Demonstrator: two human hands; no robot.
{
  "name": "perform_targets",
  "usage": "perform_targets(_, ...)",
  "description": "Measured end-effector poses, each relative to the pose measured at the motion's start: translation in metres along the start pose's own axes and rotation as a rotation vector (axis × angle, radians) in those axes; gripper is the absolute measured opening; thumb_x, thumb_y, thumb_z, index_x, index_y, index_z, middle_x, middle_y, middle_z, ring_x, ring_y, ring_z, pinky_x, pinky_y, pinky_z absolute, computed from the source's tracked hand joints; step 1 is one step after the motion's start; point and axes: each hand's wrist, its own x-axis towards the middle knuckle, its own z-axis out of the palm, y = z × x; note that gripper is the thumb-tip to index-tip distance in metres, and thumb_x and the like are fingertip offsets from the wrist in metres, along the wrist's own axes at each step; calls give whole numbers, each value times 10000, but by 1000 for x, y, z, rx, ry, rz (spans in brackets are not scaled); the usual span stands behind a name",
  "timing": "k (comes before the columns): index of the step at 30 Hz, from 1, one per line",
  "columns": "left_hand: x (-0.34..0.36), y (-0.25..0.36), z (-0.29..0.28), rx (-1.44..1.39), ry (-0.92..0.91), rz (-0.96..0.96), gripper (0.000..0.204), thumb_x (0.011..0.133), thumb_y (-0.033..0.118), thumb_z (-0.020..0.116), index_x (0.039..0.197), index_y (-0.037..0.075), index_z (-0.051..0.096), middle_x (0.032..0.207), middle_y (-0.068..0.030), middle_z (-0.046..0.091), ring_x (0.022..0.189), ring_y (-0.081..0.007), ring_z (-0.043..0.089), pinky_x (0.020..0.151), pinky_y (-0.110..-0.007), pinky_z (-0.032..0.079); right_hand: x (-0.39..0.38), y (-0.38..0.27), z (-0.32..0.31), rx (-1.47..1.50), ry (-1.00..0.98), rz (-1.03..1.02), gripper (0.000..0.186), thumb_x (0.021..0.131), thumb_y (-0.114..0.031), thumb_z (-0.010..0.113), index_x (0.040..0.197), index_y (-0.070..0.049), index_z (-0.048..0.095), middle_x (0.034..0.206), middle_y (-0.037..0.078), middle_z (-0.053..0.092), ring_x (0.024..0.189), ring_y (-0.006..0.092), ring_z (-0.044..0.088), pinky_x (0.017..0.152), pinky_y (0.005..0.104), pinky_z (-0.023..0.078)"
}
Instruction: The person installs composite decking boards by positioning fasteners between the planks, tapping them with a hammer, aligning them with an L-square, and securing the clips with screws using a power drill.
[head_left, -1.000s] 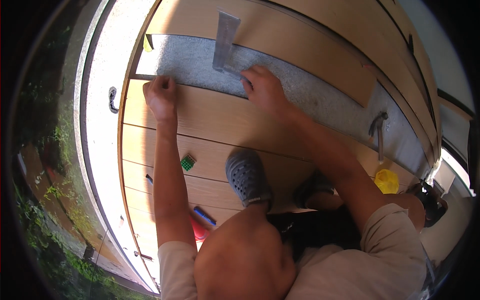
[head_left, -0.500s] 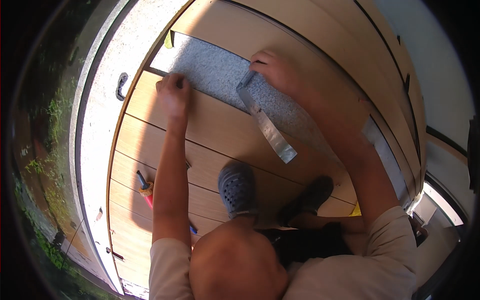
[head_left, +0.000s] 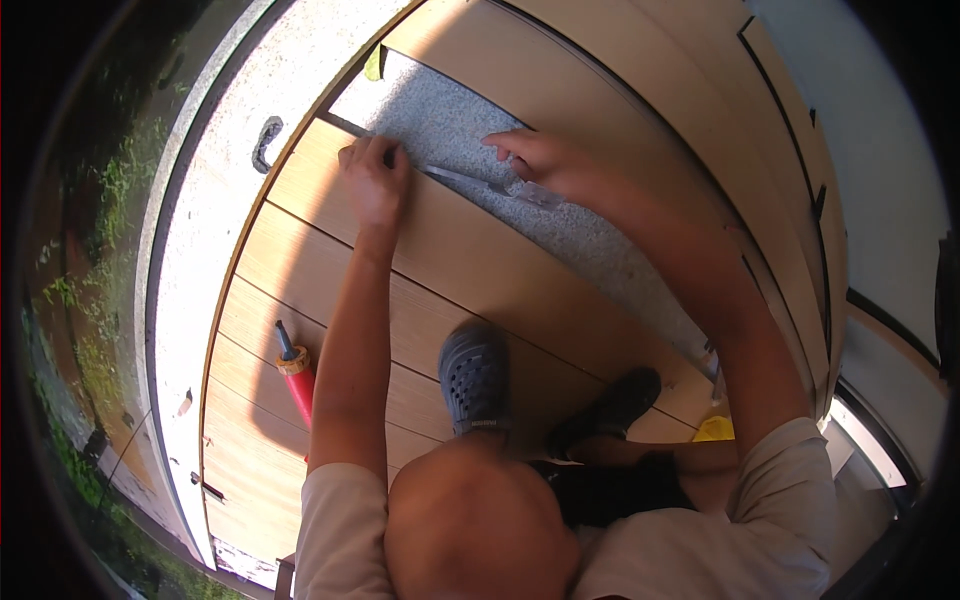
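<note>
My left hand has its fingers curled at the upper left edge of a wood-look plank beside a gap showing speckled grey floor; what they grip is hidden. A metal square lies slanted along the gap, beside that plank's edge. My right hand is just over the square, index finger stretched toward the left and fingers apart.
Grey clogs are on the planks below my hands. A red-handled tube tool lies left, a yellow bag lower right. Long boards rise toward a white wall. A pale sill borders greenery at left.
The square has swung from pointing toward me to lying along the gap. My right hand has shifted down and loosened its fingers. The view has turned, and my left hand sits farther right in it.
</note>
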Motion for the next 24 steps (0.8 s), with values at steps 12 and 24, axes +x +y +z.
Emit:
perform_targets(12, -1, -9, -3, 35, -56, -6, 74, 870, 121, 701, 925, 80, 730, 918, -85, 694, 943, -313, 592, 887, -403, 485, 0, -28, 109, 62, 607, -17, 198, 921, -119, 715, 1085, -8, 703, 963, 135, 672, 866, 304, 669, 744, 376, 528)
perform_targets(24, 33, -16, -28, 45, -430, -38, 183, 902, 132, 678, 1041, 58, 769, 968, -135, 752, 932, -309, 687, 881, -388, 537, 20, -42, 113, 10, 679, 222, 150, 897, -139, 737, 956, -2, 742, 945, 164, 728, 856, 323, 708, 757, 390, 540)
